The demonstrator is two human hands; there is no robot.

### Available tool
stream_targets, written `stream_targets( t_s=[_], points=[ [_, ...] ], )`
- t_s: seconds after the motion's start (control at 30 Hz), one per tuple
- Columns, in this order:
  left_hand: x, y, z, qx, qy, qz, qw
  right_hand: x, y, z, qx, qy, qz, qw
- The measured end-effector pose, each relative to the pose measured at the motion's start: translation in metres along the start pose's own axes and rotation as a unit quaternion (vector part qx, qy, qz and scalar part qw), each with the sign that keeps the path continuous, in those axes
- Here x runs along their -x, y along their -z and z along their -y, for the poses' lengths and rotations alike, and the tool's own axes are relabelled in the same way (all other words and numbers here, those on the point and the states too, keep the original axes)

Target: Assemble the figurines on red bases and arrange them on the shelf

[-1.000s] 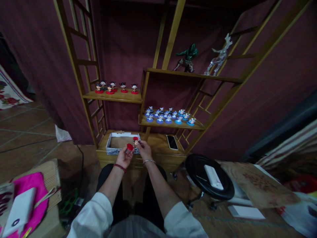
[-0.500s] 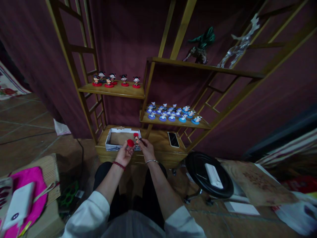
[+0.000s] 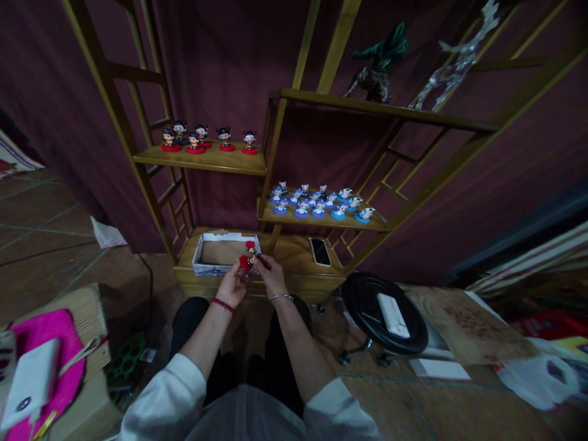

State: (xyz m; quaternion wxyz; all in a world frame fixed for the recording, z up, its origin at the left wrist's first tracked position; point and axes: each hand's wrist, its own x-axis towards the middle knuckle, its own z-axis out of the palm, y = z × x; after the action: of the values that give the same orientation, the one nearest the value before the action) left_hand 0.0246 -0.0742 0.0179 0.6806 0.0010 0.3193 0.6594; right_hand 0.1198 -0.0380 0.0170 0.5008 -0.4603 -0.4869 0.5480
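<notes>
My left hand (image 3: 234, 283) holds a round red base (image 3: 245, 263) in its fingertips. My right hand (image 3: 269, 274) pinches a small doll figure (image 3: 252, 253) with a red top, pressed against that base. Both hands meet just in front of an open white cardboard box (image 3: 200, 264) on the lowest wooden shelf (image 3: 294, 260). A red bead bracelet is on my left wrist, a metal bangle on my right.
Red-based dolls (image 3: 197, 138) stand on the left shelf, several blue-based dolls (image 3: 316, 203) on the middle shelf. A phone (image 3: 319, 251) lies on the low shelf. A black stool (image 3: 367, 303) carries a white box; a pink bag (image 3: 41, 361) sits at the left.
The red base in my left hand has moved right and up against the figure in my right hand. The view has tilted down slightly and moved closer to the shelf.
</notes>
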Motion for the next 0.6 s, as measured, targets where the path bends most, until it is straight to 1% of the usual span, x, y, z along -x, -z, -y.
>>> stream_targets(
  t_s=[0.27, 0.6],
  points=[
    [0.0041, 0.0023, -0.0030, 0.017, -0.015, 0.001, 1.000, 0.0053, -0.0006, 0.0044, -0.031, -0.018, 0.012, 0.999],
    [0.0102, -0.0010, -0.0065, 0.019, -0.024, 0.013, 0.999, 0.0041, 0.0010, -0.0013, -0.038, -0.036, 0.003, 0.999]
  ],
)
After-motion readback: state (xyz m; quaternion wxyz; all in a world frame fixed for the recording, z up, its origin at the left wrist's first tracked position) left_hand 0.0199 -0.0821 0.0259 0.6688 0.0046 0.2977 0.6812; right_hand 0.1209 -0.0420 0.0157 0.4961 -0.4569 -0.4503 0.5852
